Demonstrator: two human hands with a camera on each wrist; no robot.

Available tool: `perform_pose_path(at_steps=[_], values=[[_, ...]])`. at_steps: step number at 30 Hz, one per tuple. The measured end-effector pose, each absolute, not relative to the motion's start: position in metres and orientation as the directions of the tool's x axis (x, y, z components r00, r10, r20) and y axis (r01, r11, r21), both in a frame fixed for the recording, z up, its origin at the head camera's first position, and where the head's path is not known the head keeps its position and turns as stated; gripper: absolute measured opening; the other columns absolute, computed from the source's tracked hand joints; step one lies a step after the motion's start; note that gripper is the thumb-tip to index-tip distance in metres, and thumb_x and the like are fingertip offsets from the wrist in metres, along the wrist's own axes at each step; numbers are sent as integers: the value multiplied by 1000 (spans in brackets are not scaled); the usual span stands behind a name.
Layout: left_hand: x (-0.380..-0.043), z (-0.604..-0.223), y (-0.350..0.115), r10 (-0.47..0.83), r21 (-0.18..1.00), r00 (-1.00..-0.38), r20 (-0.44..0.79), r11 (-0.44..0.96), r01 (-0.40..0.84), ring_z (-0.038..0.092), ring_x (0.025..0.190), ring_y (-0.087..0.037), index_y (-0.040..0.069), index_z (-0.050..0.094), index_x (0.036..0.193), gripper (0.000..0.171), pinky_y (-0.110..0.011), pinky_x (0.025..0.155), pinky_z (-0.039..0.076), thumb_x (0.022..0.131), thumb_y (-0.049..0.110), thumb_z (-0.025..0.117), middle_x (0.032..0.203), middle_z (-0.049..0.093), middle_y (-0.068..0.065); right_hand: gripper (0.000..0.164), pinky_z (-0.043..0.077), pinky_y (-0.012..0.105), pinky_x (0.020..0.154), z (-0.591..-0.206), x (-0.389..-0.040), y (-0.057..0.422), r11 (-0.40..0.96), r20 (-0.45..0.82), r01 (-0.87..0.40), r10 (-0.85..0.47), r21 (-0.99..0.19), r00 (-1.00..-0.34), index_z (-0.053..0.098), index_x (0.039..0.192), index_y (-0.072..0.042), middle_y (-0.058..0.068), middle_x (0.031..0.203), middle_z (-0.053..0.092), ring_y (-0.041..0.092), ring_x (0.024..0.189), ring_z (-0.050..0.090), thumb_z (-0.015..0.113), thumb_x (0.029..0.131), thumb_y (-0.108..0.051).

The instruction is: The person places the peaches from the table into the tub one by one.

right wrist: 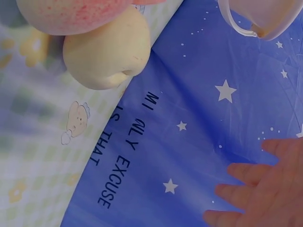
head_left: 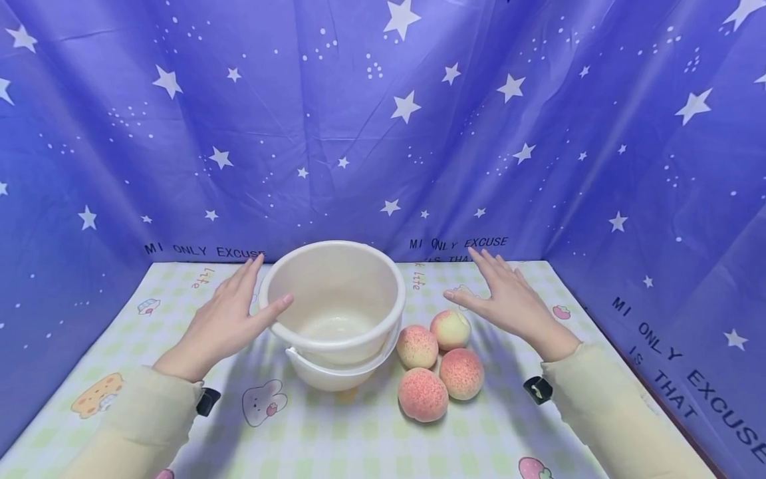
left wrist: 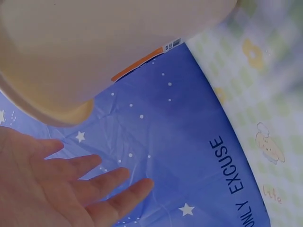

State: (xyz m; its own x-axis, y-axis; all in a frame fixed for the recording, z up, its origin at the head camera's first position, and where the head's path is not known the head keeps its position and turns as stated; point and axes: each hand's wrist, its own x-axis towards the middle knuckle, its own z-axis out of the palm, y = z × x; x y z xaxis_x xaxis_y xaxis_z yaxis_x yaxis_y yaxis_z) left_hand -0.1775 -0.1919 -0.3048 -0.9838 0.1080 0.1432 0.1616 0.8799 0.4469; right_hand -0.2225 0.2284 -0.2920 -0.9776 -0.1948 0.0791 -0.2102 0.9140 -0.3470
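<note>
A white bucket (head_left: 335,299) stands upright on the table, its handle (head_left: 341,372) hanging down at the front. Nothing shows inside it. My left hand (head_left: 230,319) is at the bucket's left side, fingers straight, the thumb overlapping the rim in the head view. Right of the bucket, several pink-and-yellow peaches (head_left: 422,394) lie in a close cluster. Past them to the right, my right hand (head_left: 509,299) hovers with fingers spread and nothing in it. In the right wrist view a pale yellow peach (right wrist: 106,52) shows its stem dent. The left wrist view shows the bucket's outer wall (left wrist: 94,33) with an orange label.
A green-and-white checked cloth (head_left: 347,439) with cartoon prints covers the table. Blue curtains (head_left: 335,133) with white stars and lettering hang behind the table and along both sides. Each cream sleeve carries a black wrist strap, such as the left one (head_left: 208,402).
</note>
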Motion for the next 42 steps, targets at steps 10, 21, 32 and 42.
perform_pose_path(at_steps=[10, 21, 32, 42], values=[[-178, -309, -190, 95, 507, -988, 124, 850, 146, 20, 146, -50, 17, -1, 161, 95, -79, 106, 27, 94, 71, 41, 165, 12, -20, 104, 17, 76, 113, -309, -225, 226, 889, 33, -182, -185, -419, -982, 7, 161, -23, 14, 167, 9, 42, 152, 7, 50, 84, -79], [-179, -313, -189, 85, 612, -991, 105, 780, 131, 18, 148, -48, 18, 0, 161, 94, -75, 110, 25, 95, 68, 44, 165, 12, -19, 104, 17, 74, 114, -327, -226, 225, 866, 6, -141, -157, -479, -988, 9, 161, -22, 13, 166, 13, 44, 151, 11, 50, 84, -79], [-181, -321, -187, 97, 707, -980, 174, 680, 193, 24, 147, -43, 14, 12, 160, 84, -66, 112, 36, 98, 54, 52, 164, 19, -16, 103, 20, 72, 115, -348, -229, 225, 862, -23, -125, -156, -491, -987, 15, 160, -15, 21, 163, 19, 47, 148, 18, 49, 86, -77], [-182, -323, -186, 80, 752, -988, 130, 641, 151, 22, 147, -44, 17, 15, 160, 84, -74, 111, 26, 96, 56, 54, 163, 23, -18, 102, 23, 67, 117, -361, -229, 223, 846, -38, -118, -161, -519, -986, 20, 159, -12, 21, 162, 23, 46, 147, 23, 51, 86, -76]])
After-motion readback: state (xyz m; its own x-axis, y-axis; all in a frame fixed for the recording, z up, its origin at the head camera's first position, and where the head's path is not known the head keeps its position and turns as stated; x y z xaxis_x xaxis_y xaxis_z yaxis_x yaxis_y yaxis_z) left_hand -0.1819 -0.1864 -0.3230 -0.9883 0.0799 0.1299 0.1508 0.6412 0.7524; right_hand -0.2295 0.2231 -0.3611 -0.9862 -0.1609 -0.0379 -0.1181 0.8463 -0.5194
